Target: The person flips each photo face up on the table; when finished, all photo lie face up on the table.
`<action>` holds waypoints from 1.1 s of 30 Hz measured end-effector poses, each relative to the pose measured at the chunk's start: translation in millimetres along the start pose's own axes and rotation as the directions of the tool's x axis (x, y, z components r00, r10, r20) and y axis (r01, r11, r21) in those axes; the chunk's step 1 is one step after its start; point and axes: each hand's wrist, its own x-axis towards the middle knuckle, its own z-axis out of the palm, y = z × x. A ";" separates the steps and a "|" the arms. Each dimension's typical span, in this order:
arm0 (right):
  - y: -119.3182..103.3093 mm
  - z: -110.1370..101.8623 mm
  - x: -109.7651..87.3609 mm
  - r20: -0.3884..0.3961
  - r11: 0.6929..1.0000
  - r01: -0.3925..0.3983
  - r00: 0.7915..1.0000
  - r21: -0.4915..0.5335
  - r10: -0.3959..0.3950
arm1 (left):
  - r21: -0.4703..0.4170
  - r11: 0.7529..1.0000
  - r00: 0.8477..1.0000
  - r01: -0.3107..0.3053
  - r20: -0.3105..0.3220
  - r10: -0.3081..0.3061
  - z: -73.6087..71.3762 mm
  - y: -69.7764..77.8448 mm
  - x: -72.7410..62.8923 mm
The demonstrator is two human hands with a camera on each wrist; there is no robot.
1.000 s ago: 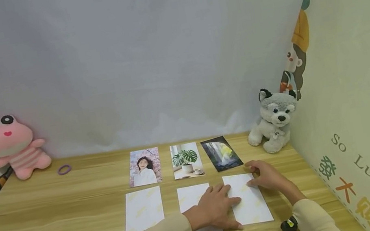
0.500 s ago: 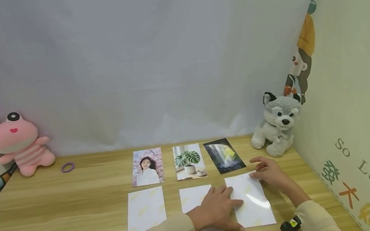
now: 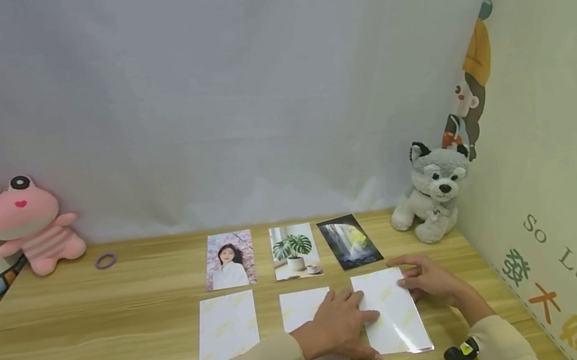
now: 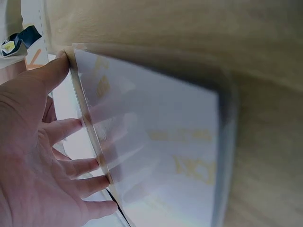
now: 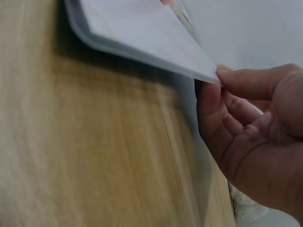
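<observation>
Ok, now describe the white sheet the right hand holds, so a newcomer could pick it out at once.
On the wooden table, nearer the person than the three photos, three white sheets lie in a row. It is the rightmost sheet, the only one whose right edge is pinched by the person's right hand.

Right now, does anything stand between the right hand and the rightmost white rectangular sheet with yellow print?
Nothing visible does: the fingers of the right hand pinch this sheet by its right edge; the left hand touches its left edge.
</observation>
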 end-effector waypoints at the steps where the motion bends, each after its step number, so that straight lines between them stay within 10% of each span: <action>1: -0.2 0.1 -0.4 -0.001 1.000 0.003 1.000 0.002 -0.003 | -0.004 1.000 1.000 0.002 0.003 -0.002 0.2 0.3 0.1; 8: -5.9 1.2 -2.4 -0.024 0.999 0.002 1.000 0.040 -0.001 | -0.122 0.992 0.999 0.042 0.028 -0.039 -3.3 3.1 1.0; 19: -17.0 -5.8 -6.2 -0.113 0.974 0.058 0.993 0.220 -0.033 | -0.327 0.939 0.983 -0.107 -0.175 0.051 -14.2 5.9 2.7; 33: -35.2 0.8 -4.4 -0.257 0.956 0.071 0.966 0.283 0.004 | -0.445 0.854 0.907 -0.268 -0.416 0.069 -5.0 3.4 10.8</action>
